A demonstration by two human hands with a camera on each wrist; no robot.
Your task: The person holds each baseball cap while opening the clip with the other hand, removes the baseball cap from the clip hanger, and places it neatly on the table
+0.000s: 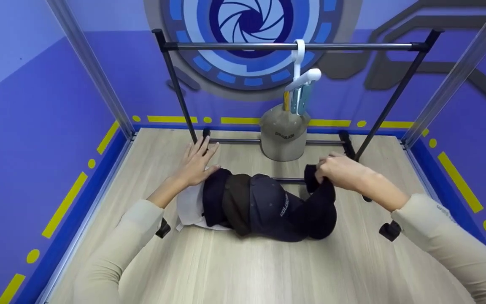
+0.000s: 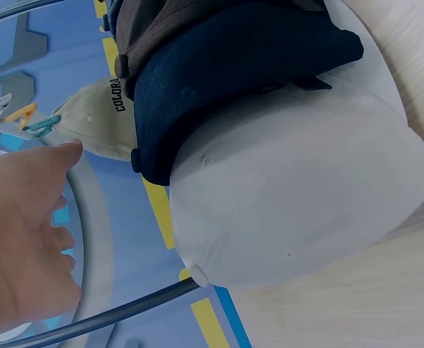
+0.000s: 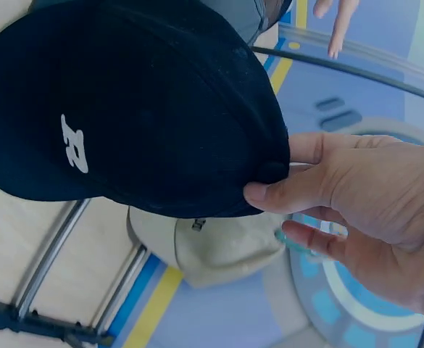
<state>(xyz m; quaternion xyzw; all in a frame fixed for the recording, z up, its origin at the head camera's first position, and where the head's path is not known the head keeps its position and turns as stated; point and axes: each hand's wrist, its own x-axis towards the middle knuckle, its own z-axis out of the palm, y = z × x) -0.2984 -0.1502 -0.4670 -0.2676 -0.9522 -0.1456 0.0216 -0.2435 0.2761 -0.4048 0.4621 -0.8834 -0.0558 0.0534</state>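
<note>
A row of nested caps lies on the wooden surface. From left to right come a white cap [image 2: 291,196], a navy cap [image 1: 214,198], a brown cap [image 1: 236,198], a dark grey cap [image 1: 266,207] with lettering, and a black cap [image 3: 161,94] with a white letter on its front. My right hand [image 1: 339,171] pinches the back of the black cap's crown between thumb and fingers, tilting it at the right end of the row. Fingers spread, my left hand [image 1: 194,164] hovers beside the white and navy caps, holding nothing.
Behind the row stands a dark metal rack [image 1: 234,46]. From its top bar hangs a white hanger [image 1: 298,59] with yellow and teal clips [image 1: 300,99], and a beige cap [image 1: 283,135] is clipped below. Rack feet [image 1: 390,231] stick out on both sides; blue walls [image 1: 28,105] enclose the area.
</note>
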